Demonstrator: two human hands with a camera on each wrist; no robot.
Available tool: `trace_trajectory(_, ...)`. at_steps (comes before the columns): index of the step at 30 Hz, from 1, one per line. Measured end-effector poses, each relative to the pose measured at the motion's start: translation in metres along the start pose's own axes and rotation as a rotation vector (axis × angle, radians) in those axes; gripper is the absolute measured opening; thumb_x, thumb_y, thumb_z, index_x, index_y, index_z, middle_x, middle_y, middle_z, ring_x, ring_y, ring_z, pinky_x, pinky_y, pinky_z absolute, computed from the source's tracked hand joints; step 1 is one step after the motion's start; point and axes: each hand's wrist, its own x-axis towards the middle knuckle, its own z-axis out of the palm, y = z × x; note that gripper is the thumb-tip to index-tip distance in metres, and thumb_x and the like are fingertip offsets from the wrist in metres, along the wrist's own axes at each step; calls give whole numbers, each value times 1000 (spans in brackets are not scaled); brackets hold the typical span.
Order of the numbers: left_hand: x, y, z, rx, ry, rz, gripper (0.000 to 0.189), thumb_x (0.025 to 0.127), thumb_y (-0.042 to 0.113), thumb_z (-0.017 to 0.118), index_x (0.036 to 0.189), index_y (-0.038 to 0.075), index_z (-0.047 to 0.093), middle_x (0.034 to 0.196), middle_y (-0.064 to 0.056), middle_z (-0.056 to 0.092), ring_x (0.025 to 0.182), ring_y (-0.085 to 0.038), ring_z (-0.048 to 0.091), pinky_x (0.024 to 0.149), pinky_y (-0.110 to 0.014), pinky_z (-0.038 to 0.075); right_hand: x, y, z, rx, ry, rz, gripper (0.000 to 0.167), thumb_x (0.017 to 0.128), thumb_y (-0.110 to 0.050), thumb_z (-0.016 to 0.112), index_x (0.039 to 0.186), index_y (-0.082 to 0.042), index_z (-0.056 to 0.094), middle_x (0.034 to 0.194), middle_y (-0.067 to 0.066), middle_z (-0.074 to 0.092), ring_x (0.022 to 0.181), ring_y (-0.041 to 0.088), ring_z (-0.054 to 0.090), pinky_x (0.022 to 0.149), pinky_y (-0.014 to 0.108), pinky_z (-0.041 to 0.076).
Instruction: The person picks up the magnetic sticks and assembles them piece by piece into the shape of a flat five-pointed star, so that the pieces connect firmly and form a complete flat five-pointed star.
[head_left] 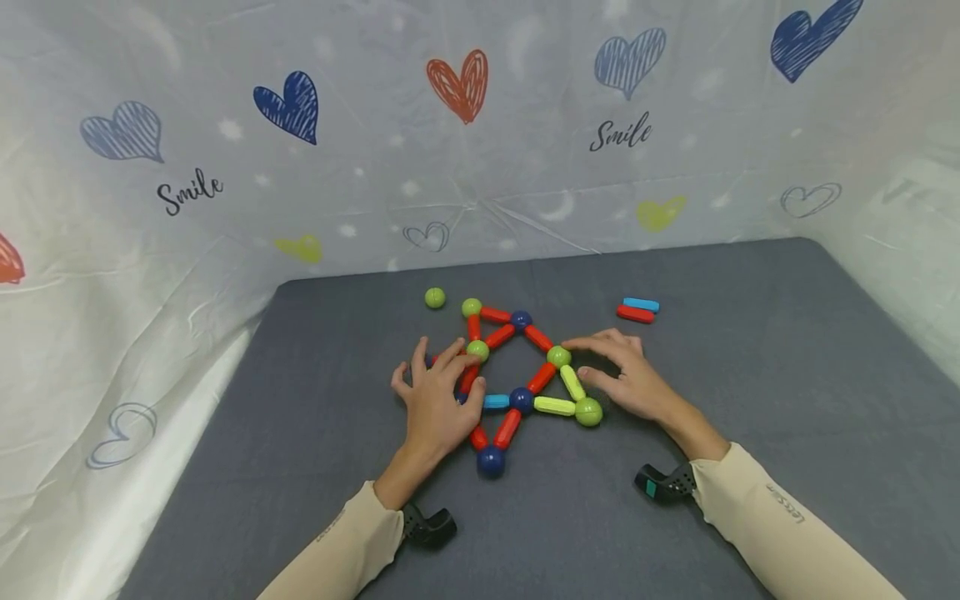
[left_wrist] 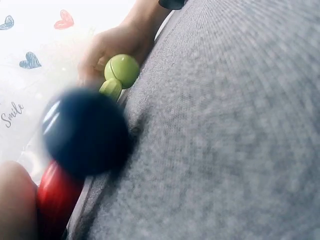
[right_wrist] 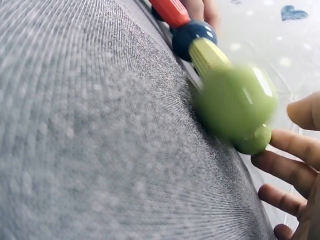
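A flat figure of coloured balls and short rods lies on the dark cloth. In the head view my left hand (head_left: 438, 408), fingers spread, covers its left side, near a green ball (head_left: 477, 351) and a blue rod (head_left: 496, 402). My right hand (head_left: 630, 379) reaches in from the other side, fingertips touching another green ball (head_left: 558, 357); the thumb is held apart in the right wrist view. A yellow-green rod (head_left: 555, 406) joins a dark blue ball (head_left: 522, 401) to the right corner ball (right_wrist: 237, 102). Two red rods meet at the front blue ball (left_wrist: 85, 132). The left hand hides some parts.
A loose green ball (head_left: 435, 297) lies beyond the figure at the back left. One light blue rod (head_left: 641, 305) and one red rod (head_left: 635, 314) lie side by side at the back right. A white printed sheet (head_left: 360, 167) hangs behind the table (head_left: 787, 350).
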Motion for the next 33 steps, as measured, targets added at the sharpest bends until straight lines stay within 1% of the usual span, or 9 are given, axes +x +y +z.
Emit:
trace_trajectory(6, -1, 0, -2, -23, -18, -16, 34, 91, 30, 64, 122, 22, 76, 156, -9, 51, 153, -50, 19, 108, -77, 4, 0, 3, 1, 68, 61, -59, 23, 95, -4, 65, 112, -14, 77, 105, 2, 74, 95, 9, 57, 88, 31, 37)
trace_trajectory(10, -1, 1, -2, -41, -66, -41, 37, 90, 29, 64, 126, 23, 74, 156, -9, 50, 155, -48, 15, 110, -76, 4, 3, 4, 1, 23, 171, -41, 17, 94, -4, 68, 105, -12, 78, 100, 4, 74, 93, 10, 56, 86, 31, 35)
trace_trajectory(12, -1, 1, -2, -48, -86, -47, 39, 90, 29, 64, 127, 23, 73, 157, -9, 49, 156, -47, 12, 111, -74, 5, 5, 6, 0, -57, 286, 5, 15, 92, -6, 70, 105, -9, 77, 103, 8, 73, 97, 17, 54, 87, 38, 30)
trace_trajectory(15, 0, 1, -2, -66, -110, -49, 40, 91, 29, 63, 129, 22, 72, 157, -9, 49, 157, -46, 9, 113, -71, 7, 7, 12, -4, -178, 482, 135, 21, 90, -7, 71, 111, -3, 74, 114, 18, 68, 105, 34, 49, 89, 51, 24)
trace_trajectory(18, 0, 1, -2, -86, -128, -45, 40, 91, 30, 63, 130, 22, 71, 158, -10, 47, 158, -46, 6, 115, -70, 8, 6, 18, -10, -265, 588, 282, 34, 90, -9, 70, 122, -1, 69, 127, 27, 58, 115, 47, 41, 91, 62, 20)
trace_trajectory(21, 1, 0, -2, -110, -147, -37, 40, 92, 30, 63, 130, 22, 71, 159, -11, 46, 158, -46, 4, 117, -69, 10, 4, 19, -16, -330, 562, 375, 42, 91, -11, 68, 132, 0, 63, 134, 31, 51, 121, 53, 35, 92, 66, 18)
trace_trajectory(23, 2, 0, -3, -129, -160, -34, 40, 92, 29, 63, 130, 21, 70, 159, -11, 46, 158, -46, 2, 117, -69, 11, 4, 19, -17, -348, 521, 393, 42, 93, -11, 67, 134, -1, 63, 136, 32, 50, 122, 54, 34, 92, 66, 17)
trace_trajectory(30, 3, -1, -4, -165, -199, -53, 40, 93, 27, 62, 131, 22, 69, 162, -9, 42, 159, -44, -3, 118, -69, 10, 2, 19, -14, -354, 489, 328, 20, 94, -7, 68, 113, -4, 69, 114, 27, 63, 105, 48, 44, 88, 63, 18)
trace_trajectory(33, 3, -2, -4, -174, -210, -54, 40, 93, 26, 62, 131, 22, 69, 162, -9, 42, 159, -44, -3, 118, -70, 9, 1, 18, -12, -348, 464, 295, 16, 93, -5, 70, 109, -5, 70, 110, 25, 65, 100, 46, 46, 88, 64, 21)
